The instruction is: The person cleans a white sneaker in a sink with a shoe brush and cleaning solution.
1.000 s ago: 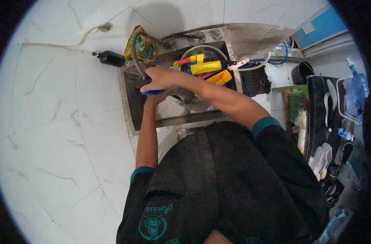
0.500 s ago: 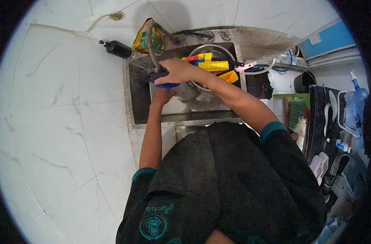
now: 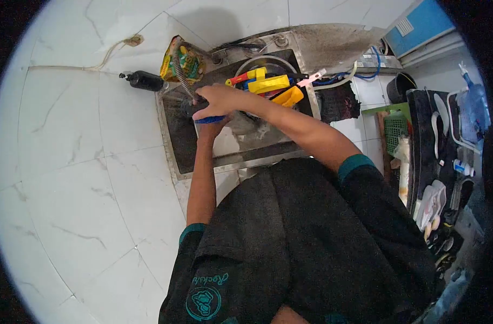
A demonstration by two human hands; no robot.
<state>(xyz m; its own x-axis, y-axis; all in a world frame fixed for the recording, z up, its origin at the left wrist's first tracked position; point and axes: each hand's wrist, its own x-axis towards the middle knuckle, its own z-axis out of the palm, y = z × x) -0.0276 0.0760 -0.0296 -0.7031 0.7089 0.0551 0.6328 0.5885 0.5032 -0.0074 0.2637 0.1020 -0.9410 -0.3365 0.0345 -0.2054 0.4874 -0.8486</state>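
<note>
Over the left part of the metal sink (image 3: 173, 162), my right hand (image 3: 219, 100) is closed on a dark item whose kind I cannot make out. A blue strip (image 3: 210, 119) shows just below its fingers. My left hand (image 3: 211, 129) is right under the blue strip, its fingers mostly hidden. A flexible grey hose (image 3: 180, 73) comes down to the dark item by my right hand. In the sink, right of my hands, a round metal bowl (image 3: 240, 67) holds several tools with yellow, red and orange parts, including a yellow-handled one (image 3: 269, 83).
Behind the sink's left corner stand a yellow-green pouch (image 3: 190, 62) and a black bottle (image 3: 145, 80). A dark cloth (image 3: 337, 102) hangs off the sink's right side. Farther right are a black bucket (image 3: 401, 86), a green basket (image 3: 396, 127) and a dark rack with utensils (image 3: 427, 140).
The view has shifted and tilted a little, so the sink and bowl appear farther left. Both hands stay together at the sink's left side, in nearly the same pose.
</note>
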